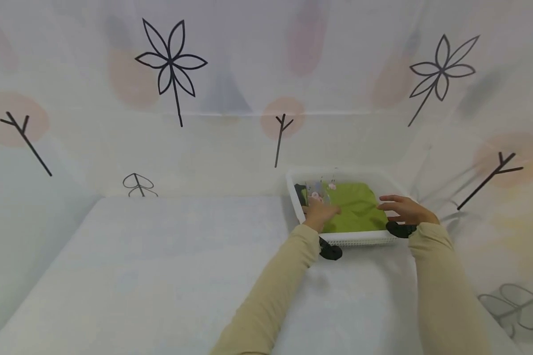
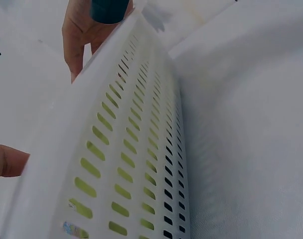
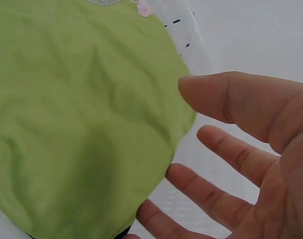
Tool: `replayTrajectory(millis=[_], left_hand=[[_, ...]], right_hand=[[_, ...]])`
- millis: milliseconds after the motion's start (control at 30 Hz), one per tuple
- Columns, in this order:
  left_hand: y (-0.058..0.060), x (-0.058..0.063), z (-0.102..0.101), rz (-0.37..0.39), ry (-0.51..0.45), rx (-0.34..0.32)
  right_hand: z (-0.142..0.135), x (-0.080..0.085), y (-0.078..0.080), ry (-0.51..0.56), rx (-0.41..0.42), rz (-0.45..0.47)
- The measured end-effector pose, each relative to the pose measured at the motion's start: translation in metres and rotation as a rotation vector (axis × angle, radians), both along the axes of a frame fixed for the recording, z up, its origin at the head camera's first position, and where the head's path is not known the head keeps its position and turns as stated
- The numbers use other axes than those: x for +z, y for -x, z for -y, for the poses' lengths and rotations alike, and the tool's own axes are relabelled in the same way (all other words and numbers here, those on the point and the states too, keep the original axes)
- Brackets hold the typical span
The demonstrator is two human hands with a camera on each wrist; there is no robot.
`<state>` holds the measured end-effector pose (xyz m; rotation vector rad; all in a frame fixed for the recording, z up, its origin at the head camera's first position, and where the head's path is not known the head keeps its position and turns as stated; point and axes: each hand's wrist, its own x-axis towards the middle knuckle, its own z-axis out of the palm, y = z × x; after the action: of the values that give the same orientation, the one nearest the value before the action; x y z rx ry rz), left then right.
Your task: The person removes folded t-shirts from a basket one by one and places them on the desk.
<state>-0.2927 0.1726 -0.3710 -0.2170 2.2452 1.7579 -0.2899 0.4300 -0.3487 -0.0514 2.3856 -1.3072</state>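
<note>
A white plastic basket (image 1: 360, 238) with slotted walls holds a lime-green cloth (image 1: 353, 204). My left hand (image 1: 321, 215) reaches over the basket's near left corner, thumb out over the cloth and fingers beside a small clear packet with a colourful pattern (image 1: 315, 190). What its fingertips touch is hidden. In the left wrist view, only a bit of this hand shows past the rim. My right hand (image 3: 241, 164) has its fingers spread at the cloth's right edge, thumb above it and lower fingertips right at the hem. A small pink flower (image 3: 144, 9) lies on the cloth's far end.
The basket stands at the back right of a white-covered table (image 1: 169, 276), close to the printed cloth wall (image 1: 231, 153). Dark fabric (image 1: 300, 191) shows at the basket's left side. Black bands (image 1: 330, 249) sit at both wrists.
</note>
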Motion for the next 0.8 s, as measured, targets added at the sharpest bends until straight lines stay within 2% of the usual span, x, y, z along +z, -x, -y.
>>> replayTrajectory(millis=[200, 400, 533, 800], left_hand=[[0.003, 0.001, 0.0, 0.037, -0.033, 0.0], [0.006, -0.005, -0.003, 0.076, -0.079, 0.017], [0.007, -0.007, -0.004, 0.062, -0.096, 0.039], [0.011, -0.009, -0.002, -0.002, -0.083, 0.026]], right_hand=[[0.0, 0.0, 0.002, -0.039, 0.028, -0.014], [-0.002, -0.002, 0.005, -0.085, 0.056, 0.0], [-0.002, -0.002, 0.005, -0.091, 0.071, 0.002], [-0.004, -0.005, 0.009, -0.034, 0.097, -0.015]])
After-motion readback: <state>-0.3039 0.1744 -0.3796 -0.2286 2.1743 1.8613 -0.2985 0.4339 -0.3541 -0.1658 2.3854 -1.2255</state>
